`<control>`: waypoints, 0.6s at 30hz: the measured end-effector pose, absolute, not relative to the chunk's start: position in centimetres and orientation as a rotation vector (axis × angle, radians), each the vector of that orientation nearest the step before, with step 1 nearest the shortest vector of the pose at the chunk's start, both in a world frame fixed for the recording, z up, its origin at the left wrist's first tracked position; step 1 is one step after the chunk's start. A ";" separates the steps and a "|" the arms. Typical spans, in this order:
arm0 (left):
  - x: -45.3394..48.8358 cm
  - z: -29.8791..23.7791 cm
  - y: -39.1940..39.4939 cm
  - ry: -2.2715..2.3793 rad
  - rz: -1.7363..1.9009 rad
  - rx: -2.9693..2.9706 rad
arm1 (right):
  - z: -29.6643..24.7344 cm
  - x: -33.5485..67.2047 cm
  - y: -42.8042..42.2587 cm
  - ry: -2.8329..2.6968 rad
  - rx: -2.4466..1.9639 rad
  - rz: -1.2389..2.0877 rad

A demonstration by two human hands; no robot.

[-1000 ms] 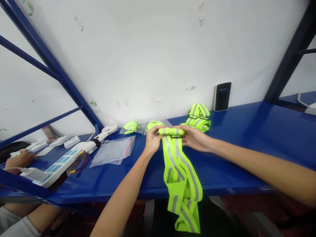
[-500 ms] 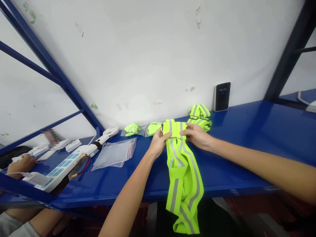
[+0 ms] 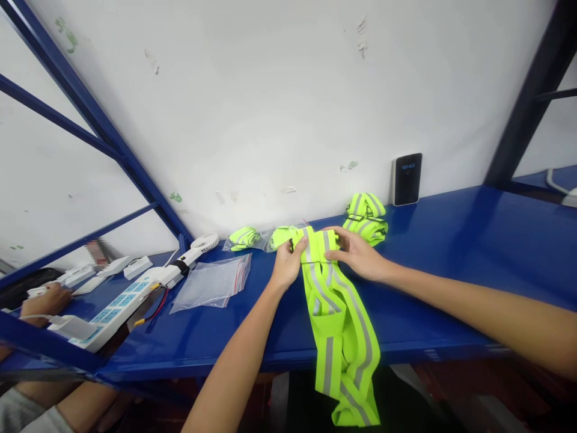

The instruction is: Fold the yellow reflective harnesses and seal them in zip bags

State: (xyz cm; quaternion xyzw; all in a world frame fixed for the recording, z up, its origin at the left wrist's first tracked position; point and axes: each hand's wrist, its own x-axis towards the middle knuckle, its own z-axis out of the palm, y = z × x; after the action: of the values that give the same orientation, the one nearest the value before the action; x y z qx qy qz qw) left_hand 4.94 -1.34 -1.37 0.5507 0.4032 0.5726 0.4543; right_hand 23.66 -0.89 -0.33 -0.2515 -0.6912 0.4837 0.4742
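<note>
Between my hands is a neon-yellow reflective strap vest (image 3: 331,325) with grey stripes. Its upper end is folded, and long loops hang down past the table's front edge. My left hand (image 3: 288,264) pinches the folded top at its left side, thumb on the front. At the right side, my right hand (image 3: 354,254) grips the same bundle between thumb and fingers. Just behind my right hand lies a pile of rolled reflective vests (image 3: 366,219). Behind my left hand sit a bagged vest (image 3: 280,236) and another bagged vest (image 3: 244,238).
Clear zip bags (image 3: 211,282) lie left on the blue table (image 3: 433,300). Further left are a white handheld fan (image 3: 205,242), a power strip (image 3: 112,313) and another person's hand (image 3: 47,302). A black-screened device (image 3: 406,179) leans against the wall.
The folded top has shifted slightly down and its two striped parts now show a gap between them. The hanging loops have swung a little right.
</note>
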 end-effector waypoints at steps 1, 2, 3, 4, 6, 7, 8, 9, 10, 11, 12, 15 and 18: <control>4.9 -1.4 -1.3 1.007 1.430 1.362 | -0.3 23.6 -1.0 -1.702 -0.609 1.176; 4.9 -1.4 -1.3 1.009 1.445 1.359 | -0.3 23.6 -1.0 -1.712 -0.604 1.167; 4.9 -1.5 -1.3 1.005 1.459 1.353 | -0.3 23.6 -1.1 -1.724 -0.600 1.154; 4.9 -1.5 -1.3 0.999 1.469 1.347 | -0.3 23.6 -1.1 -1.739 -0.594 1.137; 4.8 -1.4 -1.4 0.991 1.471 1.346 | -0.3 23.7 -1.1 -1.773 -0.581 1.085; 4.8 -1.4 -1.5 0.990 1.463 1.351 | -0.4 23.8 -1.1 -1.788 -0.579 1.053; 4.9 -1.3 -1.6 0.992 1.449 1.359 | -0.4 23.8 -1.1 -1.796 -0.582 1.027; 4.9 -1.2 -1.6 0.995 1.429 1.363 | -0.4 23.9 -1.0 -1.797 -0.588 1.013; 4.9 -1.2 -1.7 0.994 1.406 1.364 | -0.5 23.9 -0.9 -1.788 -0.597 1.009; 4.9 -1.1 -1.8 0.986 1.382 1.361 | -0.5 23.9 -0.8 -1.767 -0.608 1.018; 5.0 -1.1 -1.9 0.970 1.364 1.354 | -0.5 23.9 -0.7 -1.737 -0.619 1.042; 5.2 -1.0 -2.1 0.888 1.348 1.317 | -0.5 23.8 -0.5 -1.612 -0.652 1.171; 5.2 -1.0 -2.2 0.860 1.327 1.305 | -0.6 23.7 -0.4 -1.512 -0.677 1.308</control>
State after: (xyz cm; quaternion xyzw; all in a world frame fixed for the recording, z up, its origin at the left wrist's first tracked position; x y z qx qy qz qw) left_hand 5.18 -2.24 -0.98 0.5440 0.3586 0.5532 0.5190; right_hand 23.73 -0.40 -0.63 -0.2789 -0.6231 0.5394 0.4929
